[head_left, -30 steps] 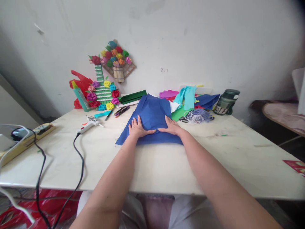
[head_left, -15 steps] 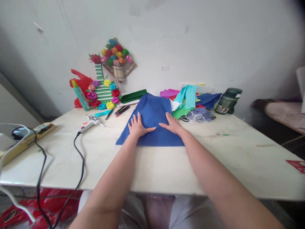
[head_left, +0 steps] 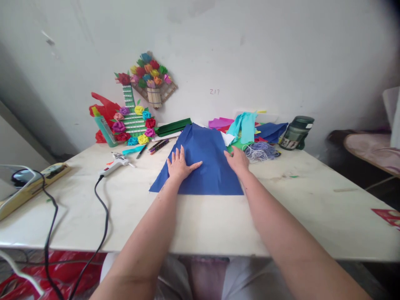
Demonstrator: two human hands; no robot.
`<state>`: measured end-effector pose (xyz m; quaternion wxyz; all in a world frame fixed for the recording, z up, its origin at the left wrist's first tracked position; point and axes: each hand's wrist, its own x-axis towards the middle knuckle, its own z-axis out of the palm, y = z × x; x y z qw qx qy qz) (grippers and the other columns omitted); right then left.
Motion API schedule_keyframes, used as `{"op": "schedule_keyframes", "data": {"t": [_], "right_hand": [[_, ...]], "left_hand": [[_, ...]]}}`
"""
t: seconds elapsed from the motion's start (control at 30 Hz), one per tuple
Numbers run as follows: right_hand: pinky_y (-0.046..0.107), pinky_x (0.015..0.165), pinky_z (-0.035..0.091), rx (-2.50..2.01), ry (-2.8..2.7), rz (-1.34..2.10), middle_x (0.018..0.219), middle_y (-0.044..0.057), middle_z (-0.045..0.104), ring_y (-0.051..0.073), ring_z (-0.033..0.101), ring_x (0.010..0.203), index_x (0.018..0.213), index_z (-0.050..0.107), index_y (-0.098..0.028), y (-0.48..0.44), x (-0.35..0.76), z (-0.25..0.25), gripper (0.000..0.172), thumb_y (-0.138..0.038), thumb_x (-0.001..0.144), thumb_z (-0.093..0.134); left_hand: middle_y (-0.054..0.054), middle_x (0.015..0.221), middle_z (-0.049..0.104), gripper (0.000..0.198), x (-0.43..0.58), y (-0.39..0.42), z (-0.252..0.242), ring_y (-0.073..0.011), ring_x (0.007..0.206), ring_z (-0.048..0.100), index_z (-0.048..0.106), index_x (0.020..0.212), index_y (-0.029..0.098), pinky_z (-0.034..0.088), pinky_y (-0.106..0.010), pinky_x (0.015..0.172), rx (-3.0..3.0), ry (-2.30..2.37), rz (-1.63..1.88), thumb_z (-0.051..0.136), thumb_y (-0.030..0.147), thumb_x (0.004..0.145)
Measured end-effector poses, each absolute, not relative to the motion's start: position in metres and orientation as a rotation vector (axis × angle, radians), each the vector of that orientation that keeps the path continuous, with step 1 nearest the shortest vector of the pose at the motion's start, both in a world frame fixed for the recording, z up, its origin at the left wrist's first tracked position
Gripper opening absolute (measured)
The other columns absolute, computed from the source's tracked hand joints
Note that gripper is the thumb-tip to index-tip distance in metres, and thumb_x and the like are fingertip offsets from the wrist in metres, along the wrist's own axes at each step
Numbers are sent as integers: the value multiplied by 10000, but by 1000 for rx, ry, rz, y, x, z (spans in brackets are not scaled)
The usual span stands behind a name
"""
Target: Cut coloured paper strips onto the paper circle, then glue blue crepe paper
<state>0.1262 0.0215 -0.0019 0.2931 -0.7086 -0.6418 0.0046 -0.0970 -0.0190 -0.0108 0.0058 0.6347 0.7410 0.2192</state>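
Note:
A large dark-blue paper sheet [head_left: 206, 179], faintly creased, lies on the table in front of me, its far end resting up on the things behind it. My left hand [head_left: 179, 166] presses flat on the sheet's left half, fingers spread and thumb pointing inward. At the right edge, my right hand [head_left: 239, 160] has its fingers curled in, with thumb and forefinger pinching the sheet's border. Part of that grip is hidden by the hand itself.
A glue gun [head_left: 116, 163] with a black cord and a power strip [head_left: 34, 187] are on the left. Pens [head_left: 159, 146], a glue bottle [head_left: 104, 129] and paper-flower crafts [head_left: 136, 121] stand behind. String [head_left: 262, 151], coloured paper [head_left: 243, 127] and a dark bottle [head_left: 296, 132] sit at back right.
My right hand has moved from lying flat on the blue sheet out to its right edge, and its fingers have closed there. The left hand stays spread on the sheet.

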Motion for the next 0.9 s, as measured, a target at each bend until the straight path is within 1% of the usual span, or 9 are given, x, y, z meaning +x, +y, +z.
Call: {"op": "schedule_keyframes", "data": {"t": [0.1,0.2,0.33,0.5,0.63,0.73,0.9], "right_hand": [[390,803,412,-2020,-1667,137,1074,115,616,271,559,995,1224,482,-198,20,126,1,539,-523,806,384],[386,811,407,-2073,-1654,216,1102,116,608,278,553,1020,1231,482,-205,23,127,-2,558,-529,780,427],[340,800,419,-2031,-1609,302,1101,75,617,251,558,1016,1219,492,-226,32,131,-11,531,-469,747,508],[305,770,434,-1934,-1578,330,964,22,665,214,588,942,1187,516,-252,35,130,-15,454,-360,746,533],[311,770,436,-1909,-1556,331,957,28,664,213,591,927,1176,530,-248,32,128,-13,428,-327,755,518],[317,776,433,-1885,-1544,342,982,49,654,219,588,926,1175,536,-235,31,128,-13,433,-372,765,499],[326,776,424,-1838,-1501,380,965,57,654,227,584,907,1168,544,-221,31,129,-16,464,-446,768,473]], "left_hand": [[-72,1472,138,1043,-98,-19,-12,-302,1337,131,34,1413,215,119,-522,1057,1934,2295,678,325,802,601],[-64,1467,165,998,-98,-19,-13,-311,1330,156,45,1412,232,123,-542,1048,1897,2279,672,320,784,627],[-63,1464,178,980,-98,-19,-14,-316,1326,166,55,1412,237,124,-562,1038,1870,2275,688,319,776,636],[-77,1455,203,951,-99,-20,-8,-312,1323,181,93,1410,224,112,-567,1036,1784,2261,800,300,767,657],[-124,1396,336,926,-104,-19,0,-316,1284,283,160,1400,198,171,-543,1024,1596,2269,900,280,761,675],[-153,1330,428,910,-111,-18,4,-322,1231,373,207,1388,173,231,-506,1006,1475,2296,956,286,748,687],[-185,1263,493,807,-124,-11,10,-318,1193,424,312,1344,124,297,-453,971,1319,2354,1029,315,667,748]]}}
